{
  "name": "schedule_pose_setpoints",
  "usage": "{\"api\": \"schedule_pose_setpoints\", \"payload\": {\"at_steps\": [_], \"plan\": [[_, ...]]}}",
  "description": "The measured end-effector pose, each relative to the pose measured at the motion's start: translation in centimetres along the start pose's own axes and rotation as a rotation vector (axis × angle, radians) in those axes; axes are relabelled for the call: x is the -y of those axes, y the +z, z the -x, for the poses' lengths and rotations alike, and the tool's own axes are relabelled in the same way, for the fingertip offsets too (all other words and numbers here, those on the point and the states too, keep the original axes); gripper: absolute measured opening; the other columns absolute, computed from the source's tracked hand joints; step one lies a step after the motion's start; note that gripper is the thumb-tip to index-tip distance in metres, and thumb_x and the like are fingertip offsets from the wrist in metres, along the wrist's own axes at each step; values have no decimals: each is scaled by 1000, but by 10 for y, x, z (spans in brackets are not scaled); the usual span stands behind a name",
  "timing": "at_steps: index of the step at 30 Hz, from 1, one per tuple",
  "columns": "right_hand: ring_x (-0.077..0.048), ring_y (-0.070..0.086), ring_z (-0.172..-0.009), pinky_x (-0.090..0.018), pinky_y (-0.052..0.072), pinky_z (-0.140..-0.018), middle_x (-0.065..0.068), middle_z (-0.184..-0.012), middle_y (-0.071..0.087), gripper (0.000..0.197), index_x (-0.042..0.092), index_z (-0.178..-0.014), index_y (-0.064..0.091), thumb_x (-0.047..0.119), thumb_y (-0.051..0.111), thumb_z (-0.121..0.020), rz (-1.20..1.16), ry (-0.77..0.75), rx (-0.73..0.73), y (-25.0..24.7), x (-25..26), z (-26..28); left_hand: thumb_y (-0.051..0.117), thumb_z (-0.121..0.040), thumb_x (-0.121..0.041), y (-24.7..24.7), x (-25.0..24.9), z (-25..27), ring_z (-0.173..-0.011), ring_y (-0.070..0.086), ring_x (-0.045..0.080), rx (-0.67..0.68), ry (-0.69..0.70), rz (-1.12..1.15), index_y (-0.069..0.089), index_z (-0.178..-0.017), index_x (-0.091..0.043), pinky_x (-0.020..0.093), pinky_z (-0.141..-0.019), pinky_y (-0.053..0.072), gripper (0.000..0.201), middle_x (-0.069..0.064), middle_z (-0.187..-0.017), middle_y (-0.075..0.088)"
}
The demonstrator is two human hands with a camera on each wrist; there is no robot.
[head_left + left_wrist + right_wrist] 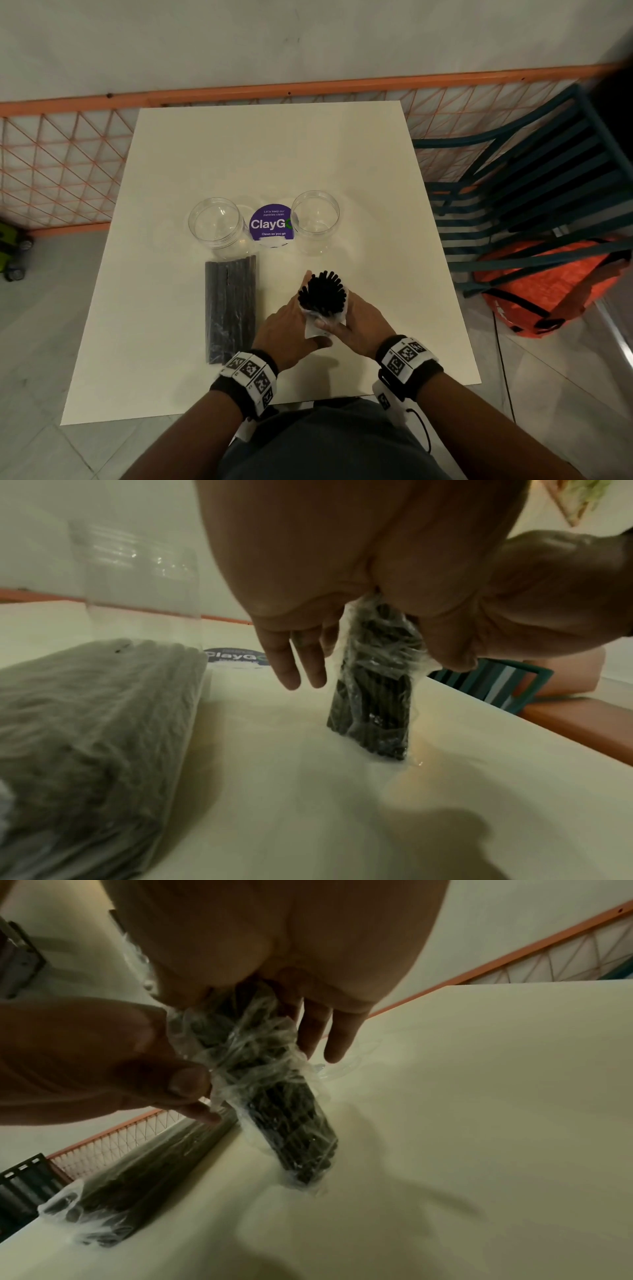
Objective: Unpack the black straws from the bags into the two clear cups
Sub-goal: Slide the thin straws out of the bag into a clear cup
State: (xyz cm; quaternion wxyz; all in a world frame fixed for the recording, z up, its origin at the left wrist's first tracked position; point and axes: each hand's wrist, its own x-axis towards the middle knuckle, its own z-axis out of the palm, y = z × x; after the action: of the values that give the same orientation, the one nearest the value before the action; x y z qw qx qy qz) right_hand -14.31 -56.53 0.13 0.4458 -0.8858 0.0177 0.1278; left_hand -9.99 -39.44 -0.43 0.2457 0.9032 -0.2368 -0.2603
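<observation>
Left hand (286, 330) and right hand (359, 323), fingers curled, grip an upright clear plastic bag of black straws (323, 294) standing on the cream counter (274, 154), near two empty clear cups (215, 222).

round purple "claygo" sticker (270, 222): last letter hidden behind right clear plastic cup (315, 219). left wrist view: flat clear bag of black straws (92, 739) blurred, cut off at left edge. upright opened bag of black straws (274, 1096): upper part hidden by right hand (274, 947); straw count unreadable.
</observation>
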Motion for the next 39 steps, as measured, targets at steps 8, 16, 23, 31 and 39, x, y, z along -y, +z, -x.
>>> {"api": "schedule_pose_setpoints", "payload": {"at_steps": [8, 16, 23, 31, 39], "plan": [[-3, 62, -98, -25, 52, -88, 20, -105, 68, 75, 35, -120, 60, 73, 77, -58, -135, 156, 13, 11, -5, -14, 66, -86, -50, 5, 1, 0, -114, 58, 24, -34, 40, -66, 55, -131, -21, 34, -93, 46, 54, 5, -126, 62], [1, 69, -89, -17, 53, -80, 19, -90, 75, 23, 51, -92, 70, 39, 81, -75, -430, 78, -138, 7, 20, -15, 78, -62, -68, 12, 0, -5, -98, 62, 5, -92, 8, 553, 52, -127, -5, 26, -93, 54, 94, -5, -105, 62], [-8, 65, -94, -28, 52, -84, 8, -106, 70, 49, 37, -115, 60, 65, 66, -76, -280, 6, 15, -7, 47, -21, 72, -72, -45, -10, -5, -3, -89, 65, 22, -167, -48, 679, 56, -110, -23, 49, -84, 58, 47, -5, -92, 65], [-26, 54, -118, -46, 53, -89, -4, -133, 56, 72, 19, -137, 46, 61, 63, -81, 719, -513, -340, -85, 68, -7, 79, -62, -8, -56, -3, 0, -95, 64, 17, 8, -31, 821, 46, -122, -16, 38, -85, 55, 69, 6, -105, 63], [-31, 56, -122, -48, 35, -111, -9, -134, 60, 47, 13, -148, 35, 12, 31, -101, 1040, -1065, 12, -74, 84, -56, 79, -73, -2, -103, -30, 11, -86, 69, 4, 162, 27, 744, 66, -98, -26, 25, -76, 54, 37, -11, -88, 73]]}}
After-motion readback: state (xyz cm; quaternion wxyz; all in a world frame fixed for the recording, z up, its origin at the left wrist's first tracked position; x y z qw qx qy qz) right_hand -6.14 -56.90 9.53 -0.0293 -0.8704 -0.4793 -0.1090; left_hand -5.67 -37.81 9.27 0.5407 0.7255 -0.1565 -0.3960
